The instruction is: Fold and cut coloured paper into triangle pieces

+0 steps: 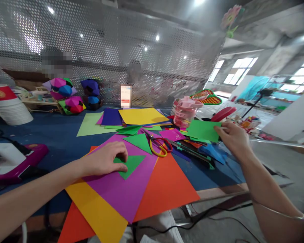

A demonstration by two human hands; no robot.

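My right hand point(234, 136) pinches the edge of a green sheet of paper point(202, 131) at the right of the table. My left hand point(108, 158) rests over a smaller green paper piece point(135, 165), its fingers curved and the thumb apart from them. That piece lies on a purple sheet point(126, 195), which overlaps orange sheets point(169, 185) and a yellow-orange one point(98, 209). Just beyond my left hand lies a green paper triangle point(140, 142). Scissors with yellow and red handles point(162, 148) lie beside it.
Stacked coloured sheets point(144, 115) lie at the back. A pink bottle point(184, 113) stands behind the green sheet. Paper cups point(11, 109), a purple device point(38, 153) and folded paper shapes point(72, 104) are at left. Perforated metal panels point(96, 40) rise behind the table.
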